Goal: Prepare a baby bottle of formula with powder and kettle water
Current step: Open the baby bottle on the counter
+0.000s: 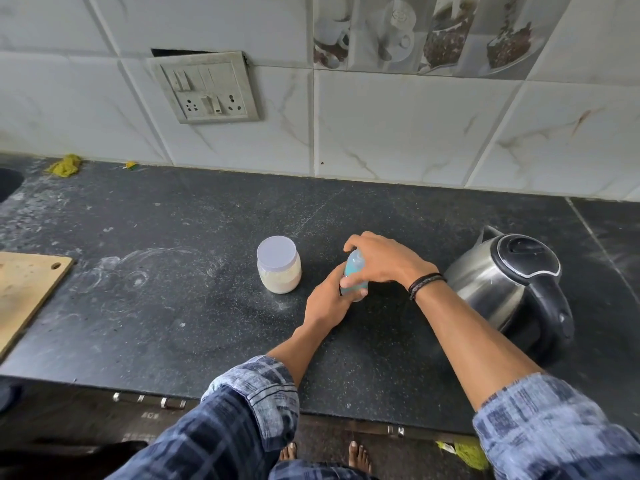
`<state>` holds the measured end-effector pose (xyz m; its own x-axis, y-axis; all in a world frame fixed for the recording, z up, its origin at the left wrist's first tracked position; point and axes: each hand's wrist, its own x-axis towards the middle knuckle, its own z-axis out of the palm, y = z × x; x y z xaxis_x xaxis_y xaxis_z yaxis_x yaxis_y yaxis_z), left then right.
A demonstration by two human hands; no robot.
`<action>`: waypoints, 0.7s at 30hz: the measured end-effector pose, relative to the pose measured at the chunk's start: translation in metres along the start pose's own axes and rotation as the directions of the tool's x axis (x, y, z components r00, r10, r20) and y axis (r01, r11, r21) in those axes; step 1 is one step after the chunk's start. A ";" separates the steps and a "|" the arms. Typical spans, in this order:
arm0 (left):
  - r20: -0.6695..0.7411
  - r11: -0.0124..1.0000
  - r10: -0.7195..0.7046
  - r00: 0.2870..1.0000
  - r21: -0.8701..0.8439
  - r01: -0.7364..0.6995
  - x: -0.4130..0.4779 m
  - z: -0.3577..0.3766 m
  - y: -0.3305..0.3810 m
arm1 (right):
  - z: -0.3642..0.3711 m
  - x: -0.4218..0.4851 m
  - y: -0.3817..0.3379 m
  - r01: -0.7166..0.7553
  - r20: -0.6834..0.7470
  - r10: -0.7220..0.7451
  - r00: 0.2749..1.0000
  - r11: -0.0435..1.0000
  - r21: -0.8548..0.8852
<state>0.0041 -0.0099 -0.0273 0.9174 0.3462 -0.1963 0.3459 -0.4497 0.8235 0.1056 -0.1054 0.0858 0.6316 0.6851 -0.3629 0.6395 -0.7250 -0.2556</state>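
The baby bottle (355, 268) shows only as a strip of pale blue between the hands. The right hand (381, 259) curls over its top and hides the teat or cap. The left hand (329, 299) wraps its lower body, so its base and fill level cannot be told. The right forearm covers the lower left edge of the kettle (509, 282). The wooden cutting board (24, 292) and the dark sink (8, 183) are both cut off by the left edge. Below the counter (173, 323), bare feet (360, 455) are half covered by clothing. A yellow-green cloth (467, 452), possibly a rag, disappears behind the right sleeve (554, 427).
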 end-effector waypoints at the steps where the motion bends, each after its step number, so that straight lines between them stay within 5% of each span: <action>1: -0.002 1.000 -0.010 1.000 -0.003 0.010 0.000 0.001 0.000 | 0.000 0.000 -0.002 -0.022 -0.035 0.022 0.999 1.000 0.009; 7: 0.007 0.999 -0.004 1.000 -0.035 0.004 0.000 0.001 -0.002 | 0.009 0.001 -0.010 -0.019 -0.111 0.013 0.994 0.998 -0.055; 16: 0.011 1.000 -0.002 1.000 -0.004 0.002 0.002 0.000 -0.002 | 0.004 0.004 0.001 0.107 0.061 -0.108 0.992 0.994 0.019; 21: 0.011 0.999 0.008 1.000 -0.036 -0.008 0.001 0.001 -0.005 | 0.011 0.003 0.001 0.027 -0.116 -0.035 0.993 0.998 -0.062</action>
<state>0.0035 -0.0081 -0.0316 0.9224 0.3333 -0.1953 0.3313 -0.4224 0.8437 0.1031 -0.1047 0.0743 0.6558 0.7133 -0.2472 0.6825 -0.7002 -0.2097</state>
